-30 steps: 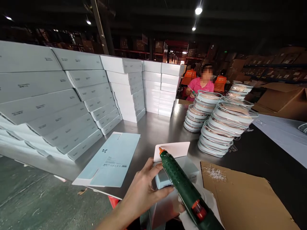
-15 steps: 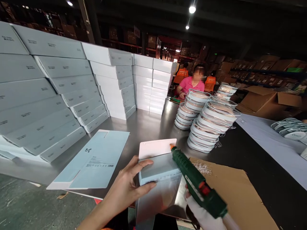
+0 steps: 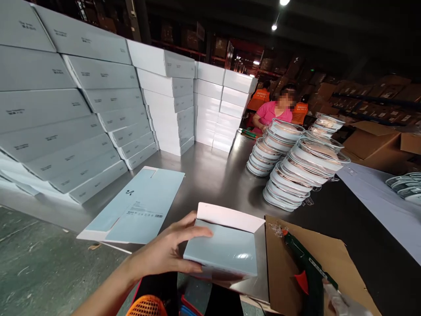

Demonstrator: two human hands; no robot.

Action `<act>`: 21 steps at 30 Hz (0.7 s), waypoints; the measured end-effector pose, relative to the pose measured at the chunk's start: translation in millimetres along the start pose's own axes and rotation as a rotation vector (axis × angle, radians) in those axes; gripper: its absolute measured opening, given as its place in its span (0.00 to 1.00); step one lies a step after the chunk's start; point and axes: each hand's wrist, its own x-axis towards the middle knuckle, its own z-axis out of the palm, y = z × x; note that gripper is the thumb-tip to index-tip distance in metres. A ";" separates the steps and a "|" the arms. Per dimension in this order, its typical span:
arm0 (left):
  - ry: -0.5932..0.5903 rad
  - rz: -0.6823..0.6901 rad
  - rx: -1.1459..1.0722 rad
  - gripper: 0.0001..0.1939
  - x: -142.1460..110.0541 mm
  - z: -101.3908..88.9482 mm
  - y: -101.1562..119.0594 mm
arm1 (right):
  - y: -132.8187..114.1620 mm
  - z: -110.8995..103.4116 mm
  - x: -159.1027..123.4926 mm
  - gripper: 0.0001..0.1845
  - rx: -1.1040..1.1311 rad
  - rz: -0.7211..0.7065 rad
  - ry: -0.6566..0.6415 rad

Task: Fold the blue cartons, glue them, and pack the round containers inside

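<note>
My left hand grips the left end of a light blue cardboard box, thumb on the near side and fingers over the top. A pale pink flap stands raised along the box's far edge. On the brown cardboard sheet lies a dark green hot glue gun, its orange nozzle beside whitish glue scraps and its red trigger facing left. My right hand, in a white glove, is closed around the gun's rear; part of its grip is cut off by the frame. A flat light blue box blank lies to the left.
White boxes are piled high along the left and back of the metal table. Stacks of round clear-lidded packs stand at the right. Across the table sits a person in a pink shirt. An open carton stands behind.
The glue gun has moved from the flap down and right onto the cardboard sheet. My left hand keeps its hold while the box now lies turned, its top facing me more. The view has shifted slightly.
</note>
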 end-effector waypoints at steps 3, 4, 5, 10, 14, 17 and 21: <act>0.021 0.030 -0.031 0.26 -1.2 -0.5 -1.2 | -19.2 36.0 -3.8 0.39 -0.026 -0.084 -0.050; 0.028 0.041 -0.039 0.27 -1.8 0.0 -2.3 | -25.7 52.2 -4.3 0.49 -0.027 -0.158 -0.129; 0.029 0.052 -0.041 0.27 -2.4 1.3 -3.8 | -32.0 68.4 -4.5 0.57 -0.022 -0.252 -0.234; 0.167 0.212 -0.131 0.28 -5.9 20.3 -16.1 | -53.6 113.9 -6.0 0.42 -0.039 -0.745 -0.458; 0.271 0.359 -0.236 0.34 -10.6 30.6 -22.1 | -61.1 115.6 -8.8 0.34 -0.171 -0.987 -0.482; 0.116 0.322 -0.035 0.21 -14.0 22.4 -15.2 | -63.8 119.2 -8.4 0.33 -0.229 -1.086 -0.547; 0.001 0.288 0.196 0.16 -12.0 8.8 -0.2 | -61.6 123.2 -3.2 0.33 -0.300 -1.196 -0.543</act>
